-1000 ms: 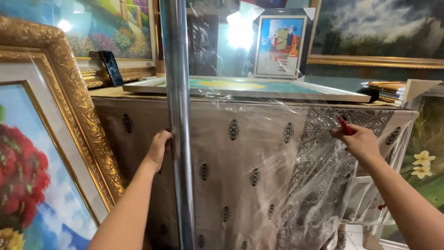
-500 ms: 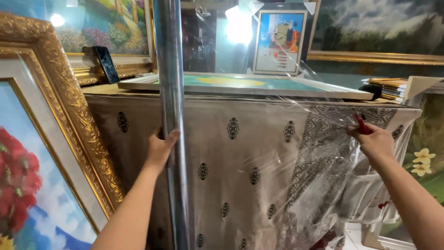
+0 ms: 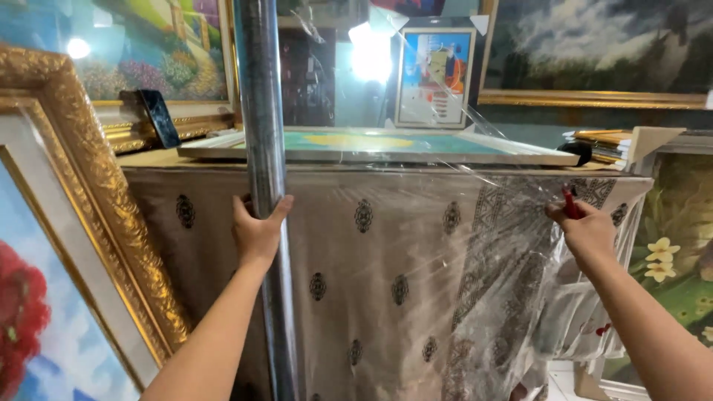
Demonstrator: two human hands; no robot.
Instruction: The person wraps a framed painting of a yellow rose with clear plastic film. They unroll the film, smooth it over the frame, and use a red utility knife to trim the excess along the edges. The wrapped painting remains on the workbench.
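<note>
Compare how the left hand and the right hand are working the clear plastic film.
The left hand wraps the upright shiny roll of clear film; the right hand pinches the film's loose, crinkled edge with a small red tool. The left sits mid-table, the right near the table's corner. Both are at about the same height.

A dark phone (image 3: 159,117) with black screen leans upright on the counter (image 3: 156,157), at the far left, against a gold picture frame (image 3: 171,126). No packages, labels or signs show.
</note>
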